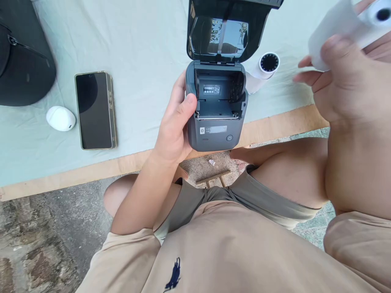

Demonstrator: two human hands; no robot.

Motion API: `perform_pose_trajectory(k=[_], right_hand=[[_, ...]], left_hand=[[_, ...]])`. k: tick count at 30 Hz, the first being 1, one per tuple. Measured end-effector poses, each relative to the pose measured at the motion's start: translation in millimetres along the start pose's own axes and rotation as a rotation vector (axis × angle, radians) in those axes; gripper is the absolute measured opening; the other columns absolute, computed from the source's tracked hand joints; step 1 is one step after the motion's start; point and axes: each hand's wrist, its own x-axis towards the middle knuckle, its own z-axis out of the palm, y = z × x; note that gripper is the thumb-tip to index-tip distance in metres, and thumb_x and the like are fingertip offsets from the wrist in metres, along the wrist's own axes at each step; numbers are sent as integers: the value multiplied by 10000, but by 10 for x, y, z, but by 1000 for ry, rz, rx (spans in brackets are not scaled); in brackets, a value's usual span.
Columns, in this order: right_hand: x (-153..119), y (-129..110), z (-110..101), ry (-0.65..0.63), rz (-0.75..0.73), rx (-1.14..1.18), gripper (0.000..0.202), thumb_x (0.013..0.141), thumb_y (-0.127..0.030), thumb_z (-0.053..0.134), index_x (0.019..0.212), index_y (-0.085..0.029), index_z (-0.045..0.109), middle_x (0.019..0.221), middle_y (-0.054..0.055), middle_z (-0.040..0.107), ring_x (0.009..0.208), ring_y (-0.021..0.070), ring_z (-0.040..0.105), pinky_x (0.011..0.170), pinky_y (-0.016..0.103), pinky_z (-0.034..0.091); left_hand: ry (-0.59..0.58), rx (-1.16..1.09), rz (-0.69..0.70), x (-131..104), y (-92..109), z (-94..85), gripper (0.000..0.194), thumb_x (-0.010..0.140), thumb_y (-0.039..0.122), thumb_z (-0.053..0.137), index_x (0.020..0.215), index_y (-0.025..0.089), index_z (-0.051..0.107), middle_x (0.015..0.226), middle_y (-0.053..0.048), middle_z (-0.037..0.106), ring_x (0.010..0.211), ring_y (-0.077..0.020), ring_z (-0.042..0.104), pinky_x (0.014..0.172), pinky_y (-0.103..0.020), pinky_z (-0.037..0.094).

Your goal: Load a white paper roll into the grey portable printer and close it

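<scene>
My left hand [177,122] grips the left side of a dark label printer [214,140], thumb on its front edge. The printer's lid [226,30] is swung up, and its paper bay shows bare, with a small printed label inside. At the upper right, my right hand [345,77] holds a white paper roll [371,26] with a loose sheet hanging from it between thumb and fingers. Another white roll [258,77] with a dark core lies on the cloth just right of the printer, partly hidden behind it.
On the pale green cloth [137,53] lie a phone [94,110] and a white rounded case [60,118]. A black zipped bag [24,61] fills the upper left corner. The table's wooden edge [122,165] runs in front of my legs.
</scene>
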Motion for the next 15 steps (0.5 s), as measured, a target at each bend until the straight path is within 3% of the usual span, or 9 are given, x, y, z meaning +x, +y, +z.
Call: perform_pose_trajectory(k=[3, 5, 8, 12, 15], right_hand=[[17, 41, -69, -55, -218, -429, 203, 670, -368, 716, 843, -284, 652, 824, 26, 610, 814, 174, 546, 727, 352, 414], [37, 49, -103, -66, -277, -617, 209, 683, -392, 705, 858, -283, 669, 898, 34, 641, 887, 198, 554, 746, 355, 382], [65, 47, -114, -24, -304, -677, 329, 677, -375, 718, 991, -297, 658, 1001, 20, 637, 952, 199, 567, 757, 338, 388], [89, 82, -114, -20, -182, -786, 453, 651, -291, 736, 1089, -299, 622, 1010, 6, 629, 911, 171, 563, 803, 337, 421], [65, 112, -154, -65, -172, -791, 664, 655, -310, 738, 1269, -356, 489, 1194, -4, 589, 1039, 205, 577, 820, 346, 435]], left_hand=[[7, -5, 4, 0, -7, -6, 252, 876, 365, 441, 1100, 316, 545, 1171, -30, 607, 1179, -242, 571, 1023, -374, 450], [4, -21, 11, 2, -15, -12, 242, 876, 362, 447, 1090, 309, 549, 1146, -25, 613, 1164, -234, 581, 1043, -373, 436], [-8, -40, 18, 9, -23, -20, 241, 883, 357, 441, 1092, 300, 547, 1129, -21, 613, 1117, -227, 605, 1041, -389, 437], [-15, -18, 9, 13, -20, -27, 244, 880, 364, 452, 1097, 303, 545, 1151, -19, 612, 1094, -214, 608, 1006, -367, 462], [-18, -17, 10, 8, -15, -26, 237, 891, 368, 437, 1091, 297, 542, 1160, -22, 603, 1086, -212, 605, 957, -361, 490]])
